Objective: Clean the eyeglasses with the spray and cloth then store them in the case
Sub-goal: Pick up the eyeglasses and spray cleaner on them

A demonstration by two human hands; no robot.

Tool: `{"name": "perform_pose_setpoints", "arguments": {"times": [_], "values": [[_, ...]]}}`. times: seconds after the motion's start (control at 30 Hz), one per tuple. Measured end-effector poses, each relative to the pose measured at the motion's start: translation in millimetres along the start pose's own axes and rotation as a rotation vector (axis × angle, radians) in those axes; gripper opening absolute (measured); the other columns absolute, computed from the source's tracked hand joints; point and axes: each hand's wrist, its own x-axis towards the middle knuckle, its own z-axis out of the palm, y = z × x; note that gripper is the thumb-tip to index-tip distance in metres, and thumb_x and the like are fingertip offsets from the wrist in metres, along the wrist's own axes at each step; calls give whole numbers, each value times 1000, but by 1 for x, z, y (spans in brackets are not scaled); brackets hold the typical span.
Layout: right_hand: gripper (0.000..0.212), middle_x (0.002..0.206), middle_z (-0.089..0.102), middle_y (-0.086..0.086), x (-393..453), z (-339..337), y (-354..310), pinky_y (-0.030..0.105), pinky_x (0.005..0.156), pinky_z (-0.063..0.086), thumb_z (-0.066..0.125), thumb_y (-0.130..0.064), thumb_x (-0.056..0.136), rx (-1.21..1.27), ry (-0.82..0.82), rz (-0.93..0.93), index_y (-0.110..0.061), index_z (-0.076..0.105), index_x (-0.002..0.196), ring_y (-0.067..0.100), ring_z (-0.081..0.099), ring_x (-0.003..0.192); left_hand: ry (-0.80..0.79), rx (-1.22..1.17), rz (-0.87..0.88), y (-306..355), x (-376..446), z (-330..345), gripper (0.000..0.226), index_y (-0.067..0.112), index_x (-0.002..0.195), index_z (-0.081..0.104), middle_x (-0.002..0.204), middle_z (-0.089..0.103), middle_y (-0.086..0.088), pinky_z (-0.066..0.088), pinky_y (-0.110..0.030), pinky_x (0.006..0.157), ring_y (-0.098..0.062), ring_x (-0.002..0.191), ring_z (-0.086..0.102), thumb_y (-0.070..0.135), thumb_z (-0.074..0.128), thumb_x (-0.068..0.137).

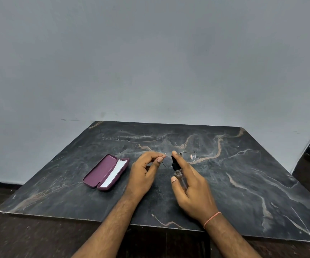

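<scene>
Head view, looking down over both forearms. Thin silver wire-framed eyeglasses with clear lenses (180, 157) held up just above the middle of the tabletop, lenses facing the camera, frame roughly level. Left hand (144, 171) pinching the left end of the frame between thumb and forefinger, other fingers curled loosely into the palm. Small clear spray bottle with a black nozzle cap (177, 169) just in front of the glasses, overlapping the left lens from this angle, tilted with the nozzle pointing up and away. Right hand (192, 187) wrapped round that bottle: forefinger stretched along it with its tip on top of the black nozzle, thumb pressed against the clear body, remaining fingers hidden behind. Thin orange-red thread bracelet (211, 219) on the right wrist. Further left, well apart from the hands, an open plum-coloured hard glasses case (102, 172) lying flat on the table, both halves facing up. White folded cloth (114, 173) lying in the right-hand half of the case, one corner sticking up past the far rim. Beneath everything, a dark grey marble-patterned tabletop with pale tan veins (243, 174), corners rounded. Beyond the table, a plain grey-blue wall (150, 62). Dark brown floor (29, 237) at the near edge and sides.
</scene>
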Motion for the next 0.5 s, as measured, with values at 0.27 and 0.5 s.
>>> {"name": "perform_pose_setpoints", "arguments": {"times": [0.27,0.5], "values": [[74,125,65,-35,2,-2,-1,10,89,49,69,-13,97,51,5,25,-59,42,149,-3,69,101,-20,-4,9,3,0,0,16,22,114,80,111,75,11,61,-36,89,-18,111,71,19,67,105],[77,69,69,1,2,-3,11,43,64,62,62,-6,103,275,101,110,-56,38,158,28,66,57,7,-7,4,2,0,1,17,20,114,80,112,76,14,58,-26,92,-14,112,71,22,66,105]]}}
